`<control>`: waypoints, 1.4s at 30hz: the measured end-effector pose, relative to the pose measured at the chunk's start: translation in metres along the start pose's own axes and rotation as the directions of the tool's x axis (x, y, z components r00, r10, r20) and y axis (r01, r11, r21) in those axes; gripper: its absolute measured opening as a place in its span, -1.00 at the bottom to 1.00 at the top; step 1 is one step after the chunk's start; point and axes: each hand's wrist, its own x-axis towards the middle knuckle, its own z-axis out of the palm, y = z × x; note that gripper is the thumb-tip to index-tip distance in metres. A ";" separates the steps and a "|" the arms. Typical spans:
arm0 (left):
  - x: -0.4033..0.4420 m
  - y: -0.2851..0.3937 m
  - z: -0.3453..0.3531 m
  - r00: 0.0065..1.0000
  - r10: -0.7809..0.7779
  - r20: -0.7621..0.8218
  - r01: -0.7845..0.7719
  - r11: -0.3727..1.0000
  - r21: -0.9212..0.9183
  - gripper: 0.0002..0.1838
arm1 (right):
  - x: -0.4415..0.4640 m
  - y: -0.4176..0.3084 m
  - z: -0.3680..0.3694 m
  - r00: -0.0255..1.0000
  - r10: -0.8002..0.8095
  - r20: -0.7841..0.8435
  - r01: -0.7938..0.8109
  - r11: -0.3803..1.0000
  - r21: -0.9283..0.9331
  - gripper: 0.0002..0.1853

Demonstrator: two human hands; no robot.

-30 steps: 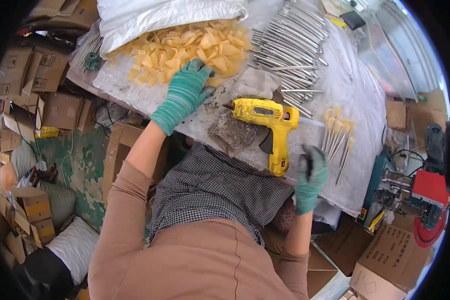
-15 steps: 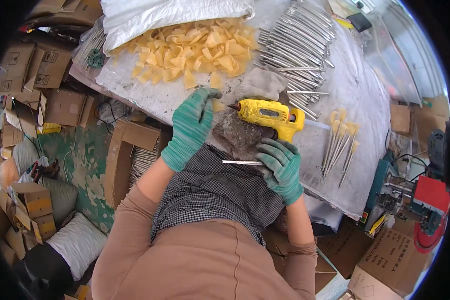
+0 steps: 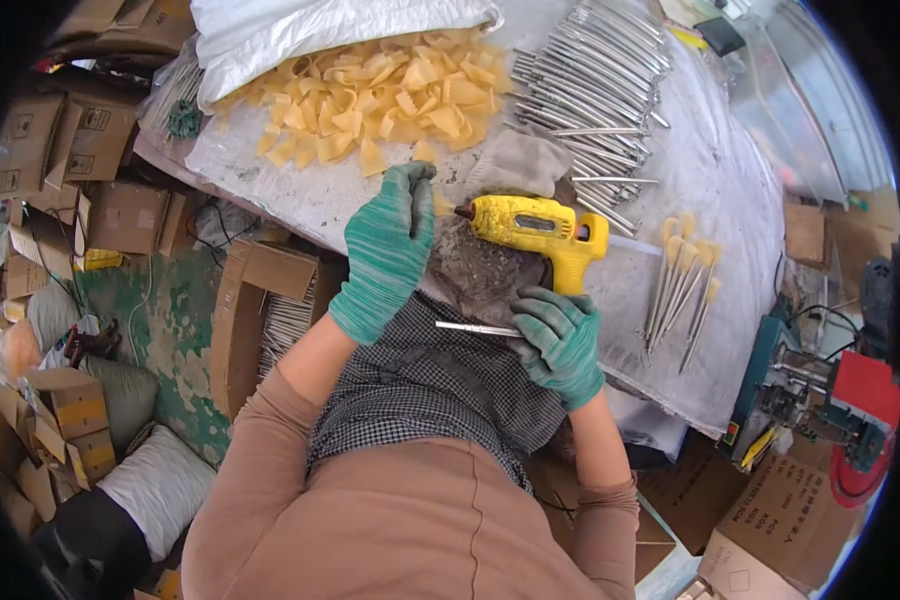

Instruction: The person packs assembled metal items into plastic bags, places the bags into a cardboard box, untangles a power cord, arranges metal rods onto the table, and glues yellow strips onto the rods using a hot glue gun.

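My left hand (image 3: 385,250), in a green work glove, is raised over the table edge, below the heap of yellowish translucent flaps (image 3: 390,95). Its fingers are pressed together; whatever they pinch, if anything, is hidden. A pale yellow patch shows just right of the fingertips, and I cannot tell if they touch it. My right hand (image 3: 560,345), gloved too, is closed around a thin silver metal rod (image 3: 470,328) that points left above my lap. Between the hands, a yellow glue gun (image 3: 530,228) lies on a dirty grey cloth (image 3: 475,262), its nozzle facing left.
Many silver rods (image 3: 595,90) lie in a row at the back. Several rods with yellow flaps on their ends (image 3: 682,285) rest at the right. A white sack (image 3: 340,35) borders the heap. A machine with a red part (image 3: 863,388) and cardboard boxes (image 3: 785,510) stand at the right.
My left hand has turned slightly more upright, and its fingertips have moved up a little. The rod in my right hand has shifted slightly left and tilts a bit more. The view has moved slightly.
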 end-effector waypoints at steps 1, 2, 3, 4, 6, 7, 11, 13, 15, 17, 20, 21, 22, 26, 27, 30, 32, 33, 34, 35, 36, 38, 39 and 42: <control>0.000 -0.003 0.003 1.000 -0.001 0.003 0.001 1.000 -0.001 -0.85 | -0.003 -0.001 0.001 0.999 0.033 -0.008 -0.033 0.999 -0.005 -0.77; 0.002 -0.006 0.007 0.997 0.063 -0.048 -0.065 0.997 -0.040 -0.86 | -0.005 -0.001 0.002 0.998 0.064 -0.017 -0.064 0.998 -0.010 -0.76; 0.004 -0.008 0.010 0.987 0.124 -0.104 -0.132 0.988 -0.075 -0.86 | -0.007 0.000 0.003 0.998 0.064 -0.016 -0.064 0.998 -0.009 -0.76; 0.004 -0.011 0.011 0.987 0.123 -0.104 -0.131 0.989 -0.073 -0.86 | -0.008 0.000 0.004 0.997 0.067 -0.030 -0.067 0.998 0.002 -0.75; 0.006 -0.011 0.009 1.000 0.028 0.002 -0.027 0.989 -0.146 -0.89 | -0.008 0.000 0.005 0.997 0.071 -0.043 -0.071 0.997 0.016 -0.74; 0.009 -0.013 0.009 1.000 0.028 0.002 -0.028 0.989 -0.146 -0.89 | -0.008 0.000 0.004 0.997 0.078 -0.015 -0.078 0.997 0.012 -0.74; 0.007 -0.026 0.014 0.986 -0.056 0.158 0.101 0.950 -0.294 -0.87 | 0.010 -0.004 -0.001 0.993 0.051 -0.102 -0.048 0.998 0.033 -0.77; 0.002 -0.028 0.014 0.980 -0.088 0.179 0.142 0.938 -0.315 -0.85 | 0.013 -0.017 -0.001 0.982 0.167 -0.088 -0.173 0.983 -0.055 -0.76; -0.005 -0.017 0.007 0.961 -0.196 0.197 0.263 0.870 -0.416 -0.84 | 0.016 -0.025 0.002 0.945 0.307 -0.109 -0.321 0.936 -0.142 -0.77; -0.009 -0.010 0.003 0.972 -0.168 0.166 0.221 0.894 -0.389 -0.84 | 0.018 -0.026 0.003 0.940 0.322 -0.112 -0.337 0.927 -0.164 -0.78; -0.007 -0.006 0.000 0.994 -0.074 0.083 0.098 0.934 -0.345 -0.85 | 0.020 -0.029 0.002 0.938 0.325 -0.118 -0.343 0.920 -0.188 -0.79; -0.007 -0.004 0.000 0.999 -0.012 0.033 0.022 0.945 -0.328 -0.87 | 0.020 -0.030 0.001 0.941 0.318 -0.115 -0.335 0.923 -0.190 -0.80; -0.007 -0.003 0.000 0.999 -0.008 0.035 0.019 0.943 -0.332 -0.87 | 0.020 -0.031 -0.001 0.940 0.320 -0.117 -0.337 0.921 -0.194 -0.80; -0.014 0.013 -0.004 0.994 0.110 0.024 -0.106 0.983 -0.151 -0.85 | 0.024 -0.038 -0.012 0.949 0.298 -0.099 -0.309 0.944 -0.118 -0.82; -0.018 0.018 -0.005 0.984 0.161 0.070 -0.150 0.978 -0.146 -0.83 | 0.024 -0.040 -0.014 0.951 0.292 -0.107 -0.297 0.954 -0.040 -0.83; -0.023 0.029 -0.002 0.982 0.187 0.040 -0.172 0.955 -0.240 -0.81 | 0.022 -0.048 -0.015 0.903 0.419 -0.100 -0.397 0.899 0.185 -0.87; -0.025 0.034 0.000 0.980 0.199 0.022 -0.185 0.941 -0.282 -0.80 | 0.016 -0.051 -0.009 0.868 0.483 -0.114 -0.440 0.855 0.274 -0.88; -0.025 0.034 0.002 0.974 0.221 0.052 -0.201 0.945 -0.258 -0.80 | 0.014 -0.053 -0.008 0.838 0.537 -0.099 -0.482 0.814 0.324 -0.90; -0.025 0.034 0.005 0.965 0.246 0.085 -0.219 0.945 -0.244 -0.79 | 0.009 -0.054 -0.008 0.801 0.592 -0.086 -0.528 0.766 0.366 -0.91; -0.025 0.028 0.008 0.934 0.335 0.129 -0.301 0.926 -0.226 -0.70 | -0.001 -0.052 -0.006 0.771 0.636 -0.030 -0.592 0.734 0.334 -0.90; -0.025 0.032 0.007 0.927 0.353 0.124 -0.314 0.915 -0.254 -0.64 | -0.007 -0.048 -0.004 0.802 0.583 -0.128 -0.535 0.798 0.276 -0.87; -0.042 0.045 0.011 0.931 0.354 0.089 -0.327 0.918 -0.225 -0.48 | -0.017 -0.043 -0.004 0.778 0.548 -0.309 -0.544 0.832 0.108 -0.71; -0.053 0.047 0.010 0.883 0.463 0.070 -0.446 0.877 -0.179 -0.53 | -0.027 -0.033 -0.005 0.701 0.598 -0.390 -0.635 0.772 0.042 -0.67; -0.075 0.037 0.018 0.773 0.631 0.065 -0.620 0.773 -0.132 -0.57 | -0.053 0.013 -0.027 0.592 0.633 -0.499 -0.752 0.656 -0.059 -0.43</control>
